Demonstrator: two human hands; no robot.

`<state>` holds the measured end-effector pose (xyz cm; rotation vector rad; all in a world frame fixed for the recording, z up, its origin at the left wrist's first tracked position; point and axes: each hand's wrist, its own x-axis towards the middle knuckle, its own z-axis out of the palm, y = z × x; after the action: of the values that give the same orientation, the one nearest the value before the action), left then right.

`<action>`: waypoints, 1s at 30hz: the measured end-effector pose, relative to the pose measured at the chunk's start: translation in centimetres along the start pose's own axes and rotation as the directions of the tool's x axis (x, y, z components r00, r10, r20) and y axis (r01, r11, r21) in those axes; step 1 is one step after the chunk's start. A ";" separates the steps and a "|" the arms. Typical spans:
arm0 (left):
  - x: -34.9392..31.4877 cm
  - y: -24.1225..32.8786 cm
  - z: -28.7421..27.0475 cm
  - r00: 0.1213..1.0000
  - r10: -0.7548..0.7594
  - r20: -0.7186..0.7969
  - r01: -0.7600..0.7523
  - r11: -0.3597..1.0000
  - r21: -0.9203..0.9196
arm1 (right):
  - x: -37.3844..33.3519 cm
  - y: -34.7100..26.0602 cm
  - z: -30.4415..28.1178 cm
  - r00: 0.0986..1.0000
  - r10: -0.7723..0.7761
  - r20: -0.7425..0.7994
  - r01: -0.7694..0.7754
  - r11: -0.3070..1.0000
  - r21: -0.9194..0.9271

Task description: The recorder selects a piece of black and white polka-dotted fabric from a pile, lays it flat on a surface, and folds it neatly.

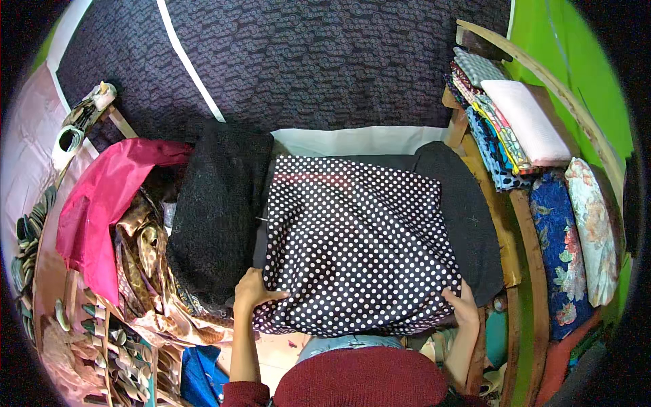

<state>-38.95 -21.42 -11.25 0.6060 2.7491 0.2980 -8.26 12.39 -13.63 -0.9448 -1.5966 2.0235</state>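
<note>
A black cloth with white polka dots (352, 244) lies spread in front of me, rumpled through its middle and sagging at the near edge. My left hand (254, 292) holds its near left corner, thumb on top and the other fingers mostly hidden. At the near right corner my right hand (464, 303) grips the cloth in the same way, thumb over the fabric. Plain dark fabric (464, 210) shows beneath it and sticks out on the right. Along its left side lies a folded black textured cloth (220, 217).
Pink fabric (102, 210) and shiny gold-brown cloth (146, 237) drape at the left. Folded fabrics, including a pale pink one (525, 122) and a blue floral one (559, 251), are stacked along the wooden frame (498, 210) at right. A blue bag-like item (203, 376) sits low left.
</note>
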 end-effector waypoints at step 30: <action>10.1 3.7 -20.8 0.912 0.198 -0.360 -0.400 0.228 -0.888 | 17.4 -23.9 8.6 0.717 -0.663 0.215 0.691 0.638 -0.339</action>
<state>-53.42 -16.51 6.51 0.7159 1.8993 2.0055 -28.90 24.61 5.67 -0.2737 -2.0487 1.2284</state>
